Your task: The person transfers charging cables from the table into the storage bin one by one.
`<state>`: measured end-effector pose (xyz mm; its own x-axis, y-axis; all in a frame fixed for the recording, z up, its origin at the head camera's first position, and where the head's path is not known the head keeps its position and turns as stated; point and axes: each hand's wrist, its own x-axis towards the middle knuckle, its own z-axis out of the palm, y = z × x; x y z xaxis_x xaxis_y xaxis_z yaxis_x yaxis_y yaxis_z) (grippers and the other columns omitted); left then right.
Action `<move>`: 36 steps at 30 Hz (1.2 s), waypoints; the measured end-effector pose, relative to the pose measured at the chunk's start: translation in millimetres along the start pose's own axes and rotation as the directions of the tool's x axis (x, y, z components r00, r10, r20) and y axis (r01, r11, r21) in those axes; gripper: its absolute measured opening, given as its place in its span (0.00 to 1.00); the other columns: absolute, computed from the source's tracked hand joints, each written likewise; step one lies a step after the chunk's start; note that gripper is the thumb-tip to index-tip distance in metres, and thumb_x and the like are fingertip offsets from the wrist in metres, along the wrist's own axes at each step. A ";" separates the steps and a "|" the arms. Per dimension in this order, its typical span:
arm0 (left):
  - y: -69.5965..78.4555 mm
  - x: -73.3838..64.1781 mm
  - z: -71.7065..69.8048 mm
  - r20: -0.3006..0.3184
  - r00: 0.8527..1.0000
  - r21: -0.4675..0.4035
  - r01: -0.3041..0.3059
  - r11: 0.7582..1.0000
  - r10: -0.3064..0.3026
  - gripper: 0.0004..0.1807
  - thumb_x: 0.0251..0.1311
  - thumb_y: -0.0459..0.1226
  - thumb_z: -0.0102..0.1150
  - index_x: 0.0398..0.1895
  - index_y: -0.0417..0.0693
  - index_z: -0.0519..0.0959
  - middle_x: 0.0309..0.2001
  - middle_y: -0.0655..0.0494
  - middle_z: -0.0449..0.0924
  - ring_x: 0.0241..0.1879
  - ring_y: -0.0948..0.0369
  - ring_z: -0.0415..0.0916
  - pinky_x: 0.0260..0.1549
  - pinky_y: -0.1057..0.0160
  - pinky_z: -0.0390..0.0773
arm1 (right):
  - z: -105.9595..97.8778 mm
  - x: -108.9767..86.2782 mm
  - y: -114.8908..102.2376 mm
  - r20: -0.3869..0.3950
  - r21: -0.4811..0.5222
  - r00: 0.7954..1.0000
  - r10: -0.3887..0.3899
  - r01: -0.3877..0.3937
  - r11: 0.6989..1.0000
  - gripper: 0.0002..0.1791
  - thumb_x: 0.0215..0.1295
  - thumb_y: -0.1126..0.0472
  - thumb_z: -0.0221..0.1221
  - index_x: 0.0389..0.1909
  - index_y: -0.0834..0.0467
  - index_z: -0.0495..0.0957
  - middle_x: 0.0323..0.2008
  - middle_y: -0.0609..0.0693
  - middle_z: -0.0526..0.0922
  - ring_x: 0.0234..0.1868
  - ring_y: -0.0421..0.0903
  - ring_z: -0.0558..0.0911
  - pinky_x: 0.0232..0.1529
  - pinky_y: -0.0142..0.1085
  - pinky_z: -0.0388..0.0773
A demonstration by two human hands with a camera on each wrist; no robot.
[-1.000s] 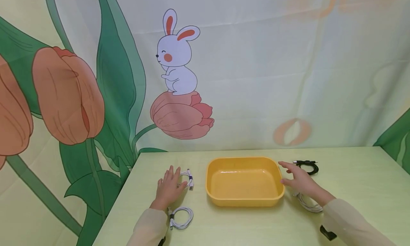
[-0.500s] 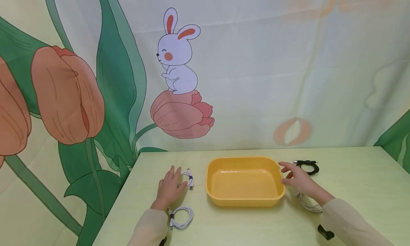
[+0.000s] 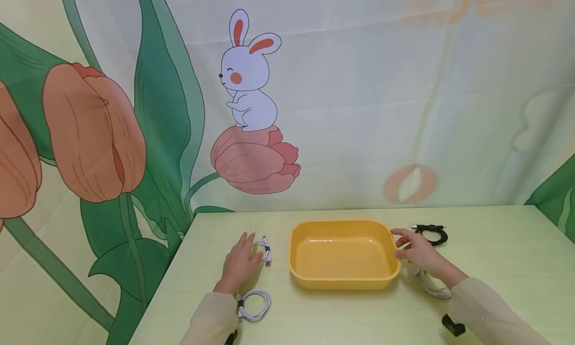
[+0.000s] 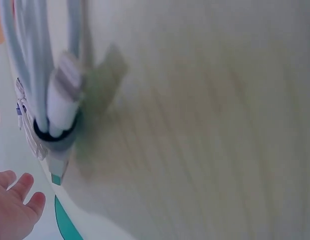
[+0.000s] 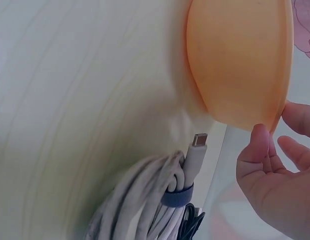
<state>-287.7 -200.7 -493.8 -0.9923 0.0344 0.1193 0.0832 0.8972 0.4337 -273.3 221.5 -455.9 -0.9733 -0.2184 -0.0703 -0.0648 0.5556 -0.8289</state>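
Observation:
My left hand (image 3: 241,265), fingers loosely extended, lies beside a small coiled white charging cable (image 3: 268,252). Another white charging cable (image 3: 268,305) with a dark tie sits just below that hand; it looms large in the left wrist view, its plug standing out of the bundle. At the right end of a yellow plastic tray (image 3: 346,284) is my right hand (image 3: 422,252). The right wrist view has its relaxed thumb and forefinger right at the tray's rim (image 5: 282,65). A greyish-white cable coil (image 5: 139,200) with a blue tie lies below the right hand, partly hidden by it in the head view.
A black coiled cable (image 3: 430,228) lies behind the right hand. The pale table (image 3: 341,320) ends at a printed cloth backdrop (image 3: 350,110) with a rabbit and tulips. A small black object (image 3: 453,326) shows by the right sleeve.
The left hand's fingers draw slightly closer together. The right hand stays at the tray's end, and the tray and cables keep their places.

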 end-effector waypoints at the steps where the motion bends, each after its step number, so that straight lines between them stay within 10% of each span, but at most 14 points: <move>1: 0.0 0.3 -0.1 0.002 1.000 -0.018 0.007 1.000 -0.007 0.33 0.58 0.46 0.50 0.64 0.44 0.56 0.66 0.40 0.51 0.60 0.41 0.56 0.55 0.41 0.60 | 0.1 0.1 -0.2 0.003 0.007 1.000 0.008 -0.008 1.000 0.30 0.54 0.69 0.55 0.60 0.67 0.58 0.39 0.60 0.71 0.33 0.46 0.72 0.26 0.36 0.72; 21: -0.5 9.9 1.1 0.011 0.992 -0.204 0.128 0.971 -0.128 0.31 0.56 0.37 0.53 0.63 0.40 0.57 0.62 0.40 0.59 0.62 0.45 0.55 0.60 0.48 0.56 | 0.7 3.0 -1.7 0.027 0.100 0.994 0.104 -0.106 0.989 0.30 0.55 0.71 0.52 0.61 0.66 0.56 0.32 0.54 0.67 0.24 0.44 0.69 0.22 0.34 0.73; 36: -8.6 13.1 3.7 -0.049 0.988 -0.234 0.131 0.963 -0.146 0.29 0.52 0.33 0.55 0.59 0.35 0.62 0.50 0.35 0.70 0.38 0.52 0.72 0.42 0.52 0.71 | 1.1 2.6 -1.0 0.066 0.229 0.988 0.140 -0.152 0.962 0.32 0.56 0.72 0.51 0.63 0.64 0.53 0.33 0.54 0.66 0.21 0.43 0.70 0.21 0.31 0.75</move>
<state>-301.8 -206.3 -499.3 -0.9880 -0.1189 0.0986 -0.0280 0.7656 0.6427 -275.6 219.4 -455.9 -0.9563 -0.1904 -0.2220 0.1357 0.3837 -0.9135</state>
